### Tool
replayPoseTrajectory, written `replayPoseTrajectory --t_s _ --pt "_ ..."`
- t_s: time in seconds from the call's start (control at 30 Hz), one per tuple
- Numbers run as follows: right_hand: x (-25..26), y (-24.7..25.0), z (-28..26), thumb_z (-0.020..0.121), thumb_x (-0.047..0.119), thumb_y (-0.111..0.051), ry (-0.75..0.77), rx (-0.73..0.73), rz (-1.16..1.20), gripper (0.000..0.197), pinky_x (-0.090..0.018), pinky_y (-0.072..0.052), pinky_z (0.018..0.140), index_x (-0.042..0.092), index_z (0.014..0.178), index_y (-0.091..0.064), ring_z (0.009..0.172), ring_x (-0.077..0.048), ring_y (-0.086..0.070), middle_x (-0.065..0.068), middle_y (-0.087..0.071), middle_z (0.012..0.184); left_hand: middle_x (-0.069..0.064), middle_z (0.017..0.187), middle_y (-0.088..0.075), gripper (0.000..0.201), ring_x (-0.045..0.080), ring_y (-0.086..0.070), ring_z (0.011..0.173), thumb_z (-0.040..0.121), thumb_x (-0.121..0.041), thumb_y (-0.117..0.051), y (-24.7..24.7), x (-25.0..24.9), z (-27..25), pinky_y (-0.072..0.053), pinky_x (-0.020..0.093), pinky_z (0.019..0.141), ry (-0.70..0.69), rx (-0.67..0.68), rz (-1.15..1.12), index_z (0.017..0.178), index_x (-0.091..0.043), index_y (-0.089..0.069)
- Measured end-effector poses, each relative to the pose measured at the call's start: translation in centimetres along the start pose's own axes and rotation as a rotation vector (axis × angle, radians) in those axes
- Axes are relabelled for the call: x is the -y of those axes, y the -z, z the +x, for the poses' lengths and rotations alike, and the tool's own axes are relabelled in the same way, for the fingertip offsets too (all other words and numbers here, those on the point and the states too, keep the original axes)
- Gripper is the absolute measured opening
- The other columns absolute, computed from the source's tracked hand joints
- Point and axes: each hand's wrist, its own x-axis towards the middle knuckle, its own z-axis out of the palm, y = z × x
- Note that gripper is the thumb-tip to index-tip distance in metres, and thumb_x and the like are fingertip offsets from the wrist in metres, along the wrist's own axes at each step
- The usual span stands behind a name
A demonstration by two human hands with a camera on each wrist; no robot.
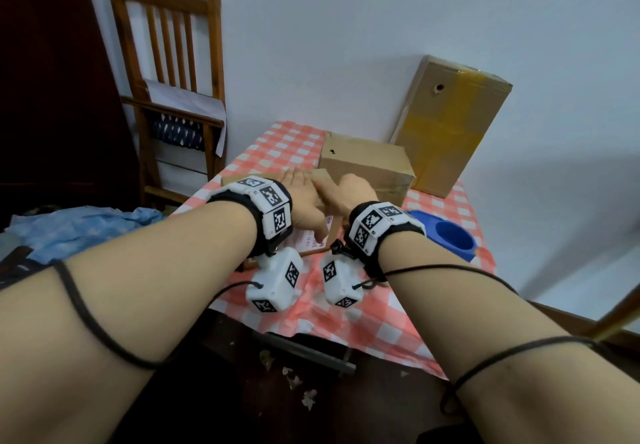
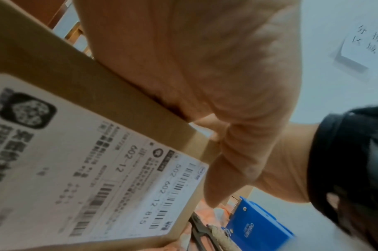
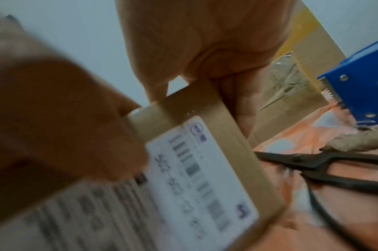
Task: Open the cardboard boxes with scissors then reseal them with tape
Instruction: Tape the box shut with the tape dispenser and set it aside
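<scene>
Both hands lie on top of the near box (image 1: 313, 235), which stands on the checked table (image 1: 408, 325) with its shipping label (image 2: 80, 169) facing the person. The left hand (image 1: 304, 201) is spread flat on the lid, and the right hand (image 1: 353, 192) curls over the right top edge, fingers down the side. The scissors (image 3: 325, 168) lie just right of the box, long axis pointing away to the right, with the blue tape dispenser (image 1: 450, 235) beyond, so I judge the right hand is the nearer one to take them.
</scene>
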Motion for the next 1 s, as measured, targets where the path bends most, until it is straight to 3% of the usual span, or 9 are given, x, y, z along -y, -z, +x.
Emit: replayPoseTrajectory --t_s 0.1,0.2,0.3,0.37,0.43,0.53,0.67,0.77,1.0 --pt "-0.3 -0.3 0.1 0.100 0.030 -0.038 0.012 -0.049 -0.034 0.036 -0.029 -0.037 0.068 0.002 0.086 -0.056 0.089 -0.033 -0.060 -0.020 -0.064 0.097 0.019 0.155 -0.014 0.097 0.032 -0.016 0.143 0.079 -0.047 -0.068 0.6 0.0 -0.2 -0.017 0.038 0.115 -0.003 0.010 -0.052 0.149 -0.002 -0.017" --pt "0.1 0.1 0.2 0.101 0.021 -0.034 -0.029 -0.054 0.025 0.034 -0.033 -0.042 0.078 0.000 0.091 -0.058 0.103 -0.035 -0.059 -0.020 -0.063 0.105 0.008 0.141 -0.041 0.071 0.026 -0.044 0.122 0.081 -0.038 -0.071 1.6 1.6 -0.4 -0.037 0.036 0.101 -0.041 0.023 -0.139 0.140 -0.014 -0.038" --pt "0.3 0.5 0.0 0.099 0.033 -0.042 -0.078 -0.018 0.178 0.039 -0.034 -0.043 0.083 -0.003 0.105 -0.056 0.110 -0.034 -0.057 -0.017 -0.060 0.116 -0.005 0.135 -0.042 0.069 0.026 -0.040 0.126 0.084 -0.042 -0.069 1.6 3.4 -1.1 -0.029 0.036 0.103 -0.049 -0.005 -0.051 0.143 -0.032 -0.035" --pt "0.6 0.0 -0.6 0.084 0.049 -0.063 -0.103 0.051 0.305 0.066 -0.032 -0.048 0.086 -0.001 0.125 -0.049 0.107 -0.028 -0.060 -0.012 -0.059 0.120 0.000 0.140 -0.034 0.075 0.029 -0.028 0.135 0.081 -0.056 -0.066 1.0 3.9 -1.6 -0.018 0.041 0.110 0.009 -0.023 0.011 0.144 -0.045 -0.027" --pt "0.6 -0.7 -0.7 0.071 0.050 -0.077 -0.144 0.094 0.427 0.074 -0.035 -0.055 0.082 0.003 0.122 -0.052 0.094 -0.024 -0.066 -0.008 -0.065 0.109 0.009 0.146 -0.030 0.095 0.031 -0.026 0.137 0.071 -0.070 -0.065 0.1 4.1 -1.1 -0.016 0.049 0.112 0.074 -0.050 0.090 0.147 -0.036 -0.021" --pt "0.0 -1.0 -0.1 0.074 0.043 -0.076 -0.103 0.027 0.395 0.052 -0.031 -0.055 0.068 0.004 0.106 -0.063 0.083 -0.022 -0.067 -0.009 -0.070 0.096 0.012 0.151 -0.025 0.121 0.029 -0.026 0.139 0.066 -0.076 -0.064 -0.6 4.1 -0.2 -0.018 0.046 0.113 0.143 -0.092 0.118 0.151 -0.010 -0.008" --pt "-0.1 -0.8 0.2 0.087 0.032 -0.060 -0.081 -0.005 0.303 0.029 -0.034 -0.052 0.074 0.004 0.092 -0.063 0.082 -0.025 -0.064 -0.010 -0.065 0.090 0.013 0.151 -0.024 0.125 0.029 -0.025 0.138 0.066 -0.075 -0.064 -1.0 4.0 -0.1 -0.017 0.044 0.113 0.159 -0.125 0.126 0.151 -0.006 -0.003" --pt "0.3 -0.8 -0.1 0.083 0.048 -0.065 -0.081 0.004 0.261 0.052 -0.031 -0.046 0.075 0.004 0.111 -0.056 0.098 -0.026 -0.060 -0.007 -0.058 0.101 0.014 0.151 -0.023 0.124 0.030 -0.024 0.139 0.068 -0.073 -0.065 -1.1 4.1 0.1 -0.016 0.043 0.114 0.154 -0.119 0.125 0.151 -0.005 -0.003" --pt "-0.5 -1.0 0.7 0.096 0.029 -0.048 -0.032 -0.125 0.123 0.043 -0.029 -0.038 0.062 0.008 0.058 -0.047 0.061 -0.025 -0.050 -0.004 -0.049 0.059 0.015 0.153 -0.019 0.129 0.031 -0.019 0.140 0.066 -0.074 -0.066 -1.3 4.3 0.5 -0.014 0.045 0.117 0.132 -0.109 0.142 0.151 -0.006 0.002"
